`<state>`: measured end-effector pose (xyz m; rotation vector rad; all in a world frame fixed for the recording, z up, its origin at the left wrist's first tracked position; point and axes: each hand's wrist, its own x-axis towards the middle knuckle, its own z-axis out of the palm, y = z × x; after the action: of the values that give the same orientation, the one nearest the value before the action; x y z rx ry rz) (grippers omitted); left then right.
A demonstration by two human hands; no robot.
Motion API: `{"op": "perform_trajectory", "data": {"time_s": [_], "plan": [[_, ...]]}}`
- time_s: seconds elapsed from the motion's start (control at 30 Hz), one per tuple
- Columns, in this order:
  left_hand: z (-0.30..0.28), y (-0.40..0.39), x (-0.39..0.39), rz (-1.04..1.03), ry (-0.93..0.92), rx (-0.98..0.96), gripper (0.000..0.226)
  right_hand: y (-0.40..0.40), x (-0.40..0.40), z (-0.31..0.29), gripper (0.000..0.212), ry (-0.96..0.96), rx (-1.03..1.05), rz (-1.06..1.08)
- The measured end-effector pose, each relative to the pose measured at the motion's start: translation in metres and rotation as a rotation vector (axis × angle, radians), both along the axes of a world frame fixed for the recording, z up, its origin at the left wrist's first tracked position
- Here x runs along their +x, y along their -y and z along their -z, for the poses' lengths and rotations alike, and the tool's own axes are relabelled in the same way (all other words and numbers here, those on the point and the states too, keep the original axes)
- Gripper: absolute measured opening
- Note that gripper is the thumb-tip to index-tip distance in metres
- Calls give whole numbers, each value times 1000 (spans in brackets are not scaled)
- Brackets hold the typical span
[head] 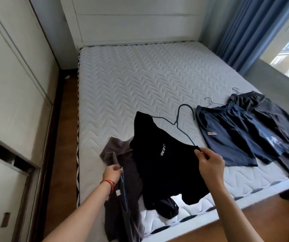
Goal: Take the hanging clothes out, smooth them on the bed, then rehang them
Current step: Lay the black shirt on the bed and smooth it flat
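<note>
on the white quilted mattress two dark shorts already lie hangered — right hand pinches the black t-shirt half on its wire hanger, left hand grips a grey garment — rehanging remains.

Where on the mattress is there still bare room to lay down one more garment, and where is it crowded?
The far half of the mattress, toward the headboard, is bare, as is the strip along its left edge. The near edge is crowded: the grey garment and black shirt in both hands, with navy shorts and dark trousers at the right.
</note>
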<state>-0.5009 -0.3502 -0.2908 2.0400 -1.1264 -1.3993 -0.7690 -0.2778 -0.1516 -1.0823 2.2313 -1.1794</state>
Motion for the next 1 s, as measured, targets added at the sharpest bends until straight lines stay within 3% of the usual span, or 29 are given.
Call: {"op": "perform_trajectory", "data": {"time_s": [0.33, 0.47, 0.53, 0.63, 0.77, 1.0], "plan": [[-171, 90, -57, 461, 143, -753, 45, -8, -37, -66, 12, -163, -98, -10], [-219, 103, -77, 695, 254, -874, 32, -20, -53, -102, 15, -179, -165, 40], [-241, 100, -88, 775, 246, -889, 42, -30, -62, -124, 16, -217, -214, 80], [-275, 94, -106, 796, 151, -958, 44, -47, -79, -158, 17, -326, -263, 132], [-323, 76, -137, 773, 12, -1082, 18, -76, -106, -202, 17, -425, -308, 218], [-396, 25, -189, 771, -98, -1282, 17, -135, -147, -273, 18, -545, -383, 310]]}}
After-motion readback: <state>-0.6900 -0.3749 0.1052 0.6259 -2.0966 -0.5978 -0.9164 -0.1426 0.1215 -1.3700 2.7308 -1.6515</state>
